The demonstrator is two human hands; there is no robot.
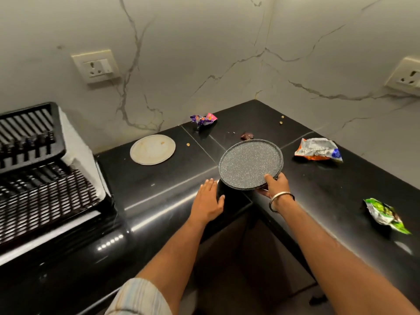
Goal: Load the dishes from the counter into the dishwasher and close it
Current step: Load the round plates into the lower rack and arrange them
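Note:
My right hand (273, 185) grips the near rim of a speckled grey plate (250, 162), thumb on top, and holds it tilted just above the black counter (159, 187). My left hand (208, 201) lies with straight fingers against a dark object (223, 192) under the plate's near-left edge; what that object is I cannot tell. A white plate (152, 149) with crumbs lies flat on the counter near the wall, to the left of the grey plate.
A black slatted rack (38, 178) with a white cloth (77, 144) stands at the left. Crumpled wrappers lie on the counter: purple-pink (203, 119), orange-silver (318, 149), green (386, 214). Marble walls with sockets close the corner. Dark cupboard fronts are below.

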